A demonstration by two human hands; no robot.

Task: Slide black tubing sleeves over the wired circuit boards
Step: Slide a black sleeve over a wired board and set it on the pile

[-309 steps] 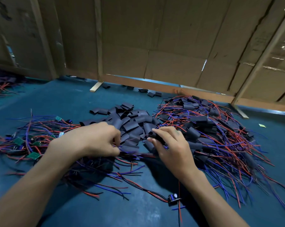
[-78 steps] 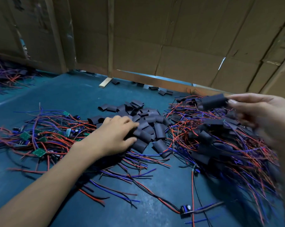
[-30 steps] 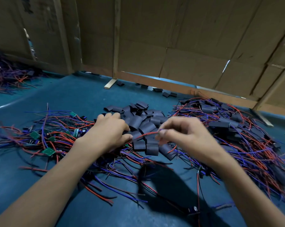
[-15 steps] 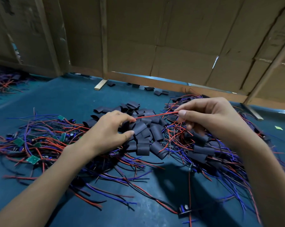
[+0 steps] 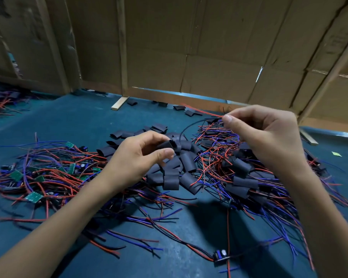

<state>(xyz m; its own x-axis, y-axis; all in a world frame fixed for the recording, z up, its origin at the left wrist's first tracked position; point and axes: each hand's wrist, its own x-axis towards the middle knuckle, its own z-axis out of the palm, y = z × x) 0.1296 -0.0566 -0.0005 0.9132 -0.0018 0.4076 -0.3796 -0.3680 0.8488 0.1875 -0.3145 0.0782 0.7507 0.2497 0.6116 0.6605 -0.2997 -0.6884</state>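
- While raised above the teal felt-covered bench [image 5: 73,119], pinches the ends of a red wire [image 5: 201,110] and a thin black wire [image 5: 191,127] between thumb and forefinger: right hand [image 5: 269,135].
- Grips a short black tubing sleeve [image 5: 170,145] between curled fingers and thumb, the black wire arcing down into its open end: left hand [image 5: 141,157].
- Lying heaped just below and beside the left hand: loose pile of flat black tubing sleeves [image 5: 175,173].
- Spread to the left of that hand: tangle of red and blue wires with small green circuit boards [image 5: 34,197].
- Heaped under the right hand: already sleeved boards with trailing wires [image 5: 243,182].
- Near the front edge, apart from the piles: single small board with a blue component [image 5: 221,255].
- Standing behind the bench: brown cardboard wall [image 5: 209,47] with wooden battens.
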